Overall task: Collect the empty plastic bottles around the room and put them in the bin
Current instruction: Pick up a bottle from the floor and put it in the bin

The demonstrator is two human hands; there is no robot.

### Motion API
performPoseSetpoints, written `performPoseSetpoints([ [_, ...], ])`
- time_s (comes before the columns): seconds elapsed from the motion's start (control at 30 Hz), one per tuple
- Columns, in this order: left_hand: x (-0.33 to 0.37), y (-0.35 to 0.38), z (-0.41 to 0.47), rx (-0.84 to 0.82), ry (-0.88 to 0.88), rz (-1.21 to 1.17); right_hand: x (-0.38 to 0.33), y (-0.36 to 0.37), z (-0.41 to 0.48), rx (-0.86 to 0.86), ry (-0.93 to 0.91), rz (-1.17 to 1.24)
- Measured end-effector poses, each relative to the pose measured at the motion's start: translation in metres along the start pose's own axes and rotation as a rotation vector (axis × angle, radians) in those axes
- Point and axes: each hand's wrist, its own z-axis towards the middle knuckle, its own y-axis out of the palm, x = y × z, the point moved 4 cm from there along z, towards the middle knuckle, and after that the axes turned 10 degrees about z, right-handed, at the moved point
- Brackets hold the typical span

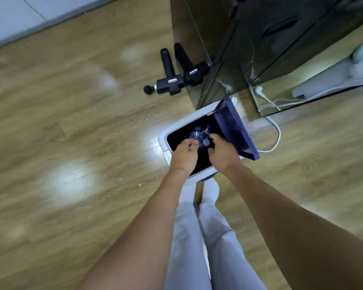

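Note:
A white-rimmed bin [163,139] stands on the wooden floor with its dark lid [236,130] tipped up on the right side. Inside the black opening lie clear plastic bottles [195,135] with blue caps [196,128]. Both my hands hover over the opening. My left hand [183,158] has its fingers curled at the near left. My right hand [223,152] has thumb and fingers bent around a blue cap [206,142]. Motion blur hides whether either hand grips a bottle or the bottles lie loose below them.
A black massage gun [166,80] lies on the floor left of a dark glossy cabinet [228,49], which mirrors it. A white cable [275,130] loops on the floor right of the bin. My legs in light trousers [199,237] stand right before the bin.

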Motion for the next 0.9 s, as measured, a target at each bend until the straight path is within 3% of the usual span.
performPoseSetpoints([
  [0.27,0.132,-0.056,-0.092,0.124,0.294,0.009,-0.082,-0.107,-0.096,0.27,-0.171,0.355],
  [0.47,0.241,-0.086,-0.182,0.09,0.578,-0.036,-0.117,-0.216,-0.195,0.433,-0.325,0.51],
  [0.77,0.375,-0.033,-0.34,-0.034,1.029,-0.024,-0.105,-0.357,-0.356,0.823,-0.47,0.645],
  [0.9,0.405,0.013,-0.407,-0.13,1.139,-0.038,-0.071,-0.397,-0.43,0.999,-0.518,0.727],
])
